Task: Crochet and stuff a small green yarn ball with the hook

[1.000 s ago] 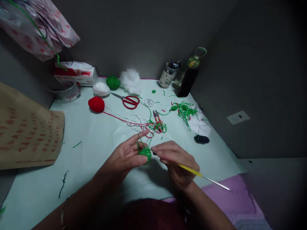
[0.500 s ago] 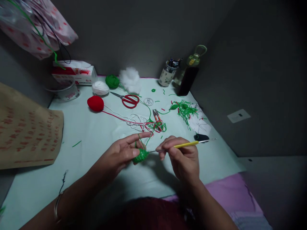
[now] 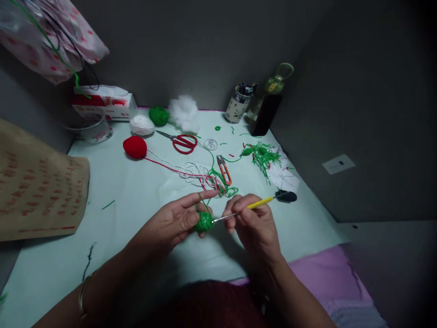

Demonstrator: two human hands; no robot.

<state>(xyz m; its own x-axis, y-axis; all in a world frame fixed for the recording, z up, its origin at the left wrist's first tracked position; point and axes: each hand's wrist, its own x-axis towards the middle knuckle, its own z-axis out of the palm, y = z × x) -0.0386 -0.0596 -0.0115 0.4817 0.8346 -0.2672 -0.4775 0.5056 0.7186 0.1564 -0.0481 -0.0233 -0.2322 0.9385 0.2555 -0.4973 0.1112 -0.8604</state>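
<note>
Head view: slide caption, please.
Left hand holds a green yarn piece; right hand, a yellow-handled hook at its edge.

Hook shaft (image 3: 223, 218): shiny metal; handle (image 3: 261, 202): smooth, plastic-looking. Green ball (image 3: 205, 222): rough yarn.

The left hand (image 3: 172, 218) pinches under its thumb (image 3: 188, 219), index finger (image 3: 189, 198) stretched out beyond that grip, while just beside it the right hand (image 3: 256, 223) is curled (much as one holds a pencil), both forearms (image 3: 112, 269) slanting in behind.
</note>
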